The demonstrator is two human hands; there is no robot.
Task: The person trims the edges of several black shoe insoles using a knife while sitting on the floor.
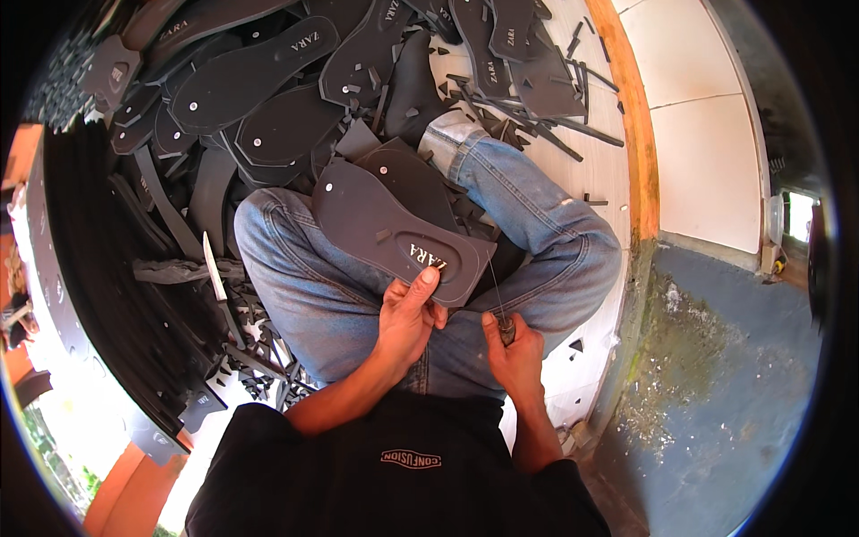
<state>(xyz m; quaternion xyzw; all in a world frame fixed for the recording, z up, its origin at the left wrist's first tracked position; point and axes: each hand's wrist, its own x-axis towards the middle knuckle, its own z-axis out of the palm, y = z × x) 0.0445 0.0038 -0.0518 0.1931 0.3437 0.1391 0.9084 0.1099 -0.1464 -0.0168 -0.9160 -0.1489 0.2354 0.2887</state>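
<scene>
My left hand [410, 313] grips a dark grey sandal sole [367, 215] by its heel end, thumb on top near the oval recess and fingers underneath. The sole lies tilted over my lap, with a white dot near its toe end. In my right hand [517, 345] is a thin-bladed knife [506, 329], held by its dark handle. Its narrow blade points up and away from me, beside the sole's squared heel edge; whether it touches cannot be made out. Beyond the held sole lies another dark sole [407, 174], partly covered.
A heap of dark soles [255, 76] spreads ahead and left. A second knife [215, 273] with a pale blade lies left of my knee. Dark offcut strips [537, 130] litter the white floor. At the right, an orange edge [637, 134] borders a blue-grey floor [725, 358].
</scene>
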